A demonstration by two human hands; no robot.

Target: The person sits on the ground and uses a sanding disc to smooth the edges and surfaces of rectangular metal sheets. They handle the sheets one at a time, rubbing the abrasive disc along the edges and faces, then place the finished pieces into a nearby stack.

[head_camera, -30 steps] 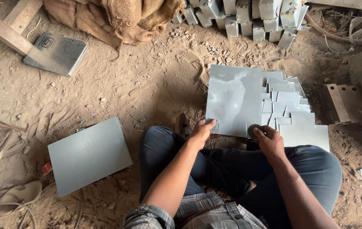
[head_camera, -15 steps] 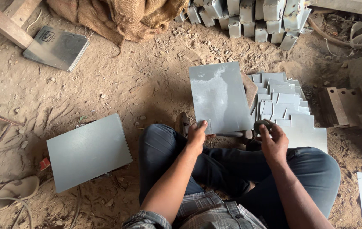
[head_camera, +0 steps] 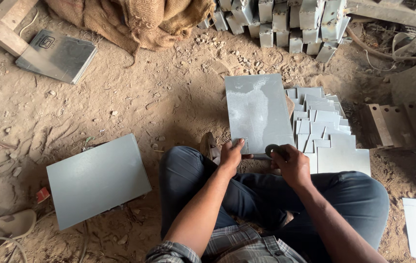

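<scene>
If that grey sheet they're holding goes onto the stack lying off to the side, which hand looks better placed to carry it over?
Probably the left hand: it grips the grey sheet at its near edge, on the side toward the stack of grey sheets. The right hand holds a small round object.

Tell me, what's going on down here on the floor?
A person sits cross-legged on a dirt floor. Their left hand grips the near edge of a grey sheet, while the right hand holds a small dark disc at that edge. A fanned stack of similar sheets lies to the right, another grey panel to the left, and burlap sacking lies beyond.
</scene>
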